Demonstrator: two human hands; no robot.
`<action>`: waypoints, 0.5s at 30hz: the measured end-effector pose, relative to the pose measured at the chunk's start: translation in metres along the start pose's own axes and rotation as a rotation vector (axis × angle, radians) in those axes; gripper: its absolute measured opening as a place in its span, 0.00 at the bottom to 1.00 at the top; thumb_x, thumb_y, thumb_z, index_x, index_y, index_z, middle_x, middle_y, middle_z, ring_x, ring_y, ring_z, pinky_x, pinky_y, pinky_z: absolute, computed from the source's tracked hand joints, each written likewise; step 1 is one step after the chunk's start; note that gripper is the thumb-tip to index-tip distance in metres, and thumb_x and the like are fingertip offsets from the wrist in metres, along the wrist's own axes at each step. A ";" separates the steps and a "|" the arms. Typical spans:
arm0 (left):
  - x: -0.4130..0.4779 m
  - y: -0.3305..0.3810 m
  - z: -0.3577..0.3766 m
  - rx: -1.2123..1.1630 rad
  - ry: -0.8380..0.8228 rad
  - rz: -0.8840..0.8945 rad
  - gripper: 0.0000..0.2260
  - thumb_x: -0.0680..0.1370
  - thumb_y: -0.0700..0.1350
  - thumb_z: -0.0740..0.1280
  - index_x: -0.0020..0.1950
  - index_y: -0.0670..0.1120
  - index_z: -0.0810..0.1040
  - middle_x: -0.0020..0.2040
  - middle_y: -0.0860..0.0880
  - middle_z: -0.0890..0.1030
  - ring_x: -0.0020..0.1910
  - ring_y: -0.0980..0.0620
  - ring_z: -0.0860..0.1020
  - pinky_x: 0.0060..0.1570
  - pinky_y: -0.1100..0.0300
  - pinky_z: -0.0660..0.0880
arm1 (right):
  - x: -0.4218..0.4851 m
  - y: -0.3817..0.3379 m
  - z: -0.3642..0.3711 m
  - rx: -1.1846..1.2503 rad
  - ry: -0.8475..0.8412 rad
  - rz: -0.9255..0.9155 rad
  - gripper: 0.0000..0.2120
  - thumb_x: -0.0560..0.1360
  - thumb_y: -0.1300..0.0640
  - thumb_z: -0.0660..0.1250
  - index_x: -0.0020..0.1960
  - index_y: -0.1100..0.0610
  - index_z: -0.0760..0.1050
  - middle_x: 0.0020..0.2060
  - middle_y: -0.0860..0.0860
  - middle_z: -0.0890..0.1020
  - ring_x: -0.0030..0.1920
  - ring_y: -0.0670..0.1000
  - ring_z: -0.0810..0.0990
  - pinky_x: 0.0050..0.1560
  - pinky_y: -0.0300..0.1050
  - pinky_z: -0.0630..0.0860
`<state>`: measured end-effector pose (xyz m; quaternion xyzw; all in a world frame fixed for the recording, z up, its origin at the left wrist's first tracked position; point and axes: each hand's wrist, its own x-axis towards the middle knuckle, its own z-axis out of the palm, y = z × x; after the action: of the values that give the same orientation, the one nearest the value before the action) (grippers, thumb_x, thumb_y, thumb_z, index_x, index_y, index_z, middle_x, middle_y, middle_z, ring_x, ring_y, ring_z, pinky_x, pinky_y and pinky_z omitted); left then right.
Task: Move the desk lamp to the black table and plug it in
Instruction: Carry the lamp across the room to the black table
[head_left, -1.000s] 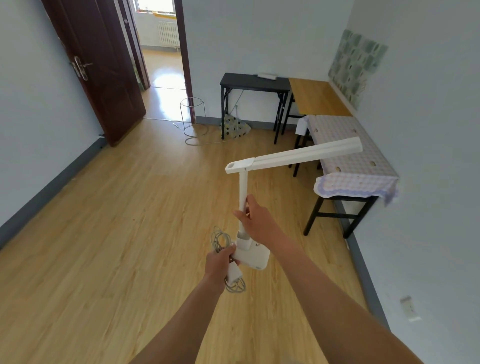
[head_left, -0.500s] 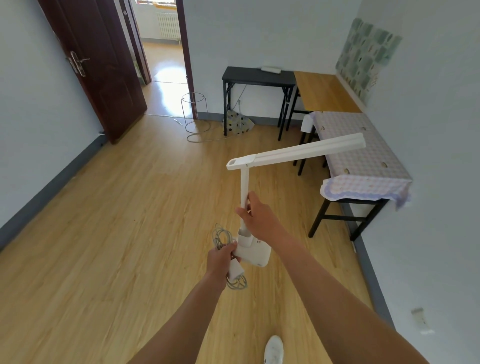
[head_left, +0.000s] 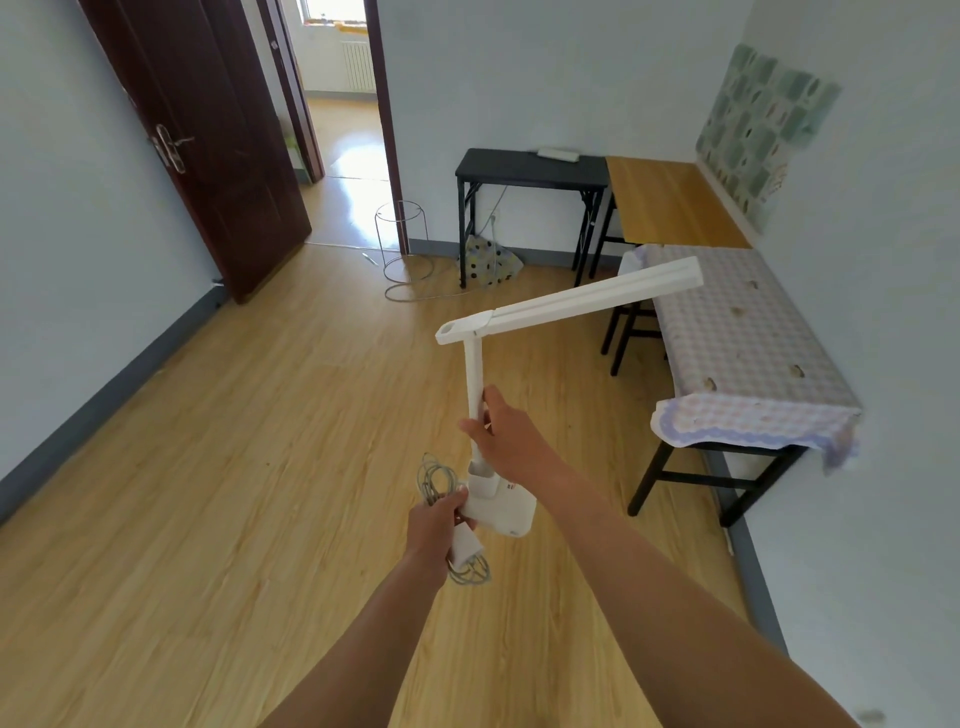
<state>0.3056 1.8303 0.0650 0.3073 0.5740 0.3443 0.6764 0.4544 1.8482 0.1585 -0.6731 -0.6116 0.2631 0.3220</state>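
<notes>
Wood floor (head_left: 234, 467), black desk (head_left: 530, 169) well ahead — mid-carry: right hand (head_left: 506, 436) gripping desk lamp (head_left: 475, 384), left hand (head_left: 434, 525) clutching coiled cord (head_left: 436, 480); next — setting down, plugging in.

The black table (head_left: 530, 166) stood against the far wall, right of the doorway (head_left: 343, 119), a power strip (head_left: 558, 153) at its worktop's back edge. A wooden table (head_left: 670, 202) adjoined its right side, a cloth-covered table (head_left: 743, 338) nearer along the right wall.

Lamp (head_left: 566, 304): white, slim post near upright, long head angled up to the right, carried above the floor.
Cord (head_left: 439, 480): grey, coiled, with white plug (head_left: 464, 545).
Black table (head_left: 530, 167): against far wall.
</notes>
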 end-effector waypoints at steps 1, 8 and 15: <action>0.003 0.003 0.006 -0.006 0.007 0.004 0.09 0.78 0.43 0.73 0.42 0.39 0.80 0.31 0.42 0.79 0.28 0.48 0.77 0.30 0.57 0.75 | 0.006 0.003 -0.005 0.000 -0.002 -0.007 0.13 0.83 0.45 0.63 0.57 0.53 0.64 0.40 0.55 0.82 0.37 0.55 0.83 0.39 0.54 0.83; 0.025 0.015 0.049 -0.010 0.055 0.026 0.09 0.77 0.43 0.74 0.42 0.38 0.81 0.30 0.42 0.79 0.27 0.47 0.77 0.31 0.56 0.74 | 0.036 0.025 -0.037 0.012 -0.028 -0.026 0.12 0.83 0.47 0.63 0.55 0.54 0.65 0.42 0.57 0.82 0.40 0.57 0.84 0.40 0.56 0.83; 0.048 0.018 0.072 -0.030 0.081 0.003 0.08 0.77 0.43 0.74 0.44 0.37 0.82 0.31 0.42 0.81 0.30 0.45 0.78 0.36 0.53 0.75 | 0.057 0.040 -0.052 0.005 -0.037 -0.037 0.13 0.83 0.46 0.63 0.56 0.55 0.65 0.42 0.59 0.82 0.40 0.60 0.83 0.40 0.57 0.82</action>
<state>0.3795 1.8787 0.0633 0.2838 0.5951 0.3660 0.6567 0.5265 1.8975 0.1644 -0.6557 -0.6293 0.2710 0.3172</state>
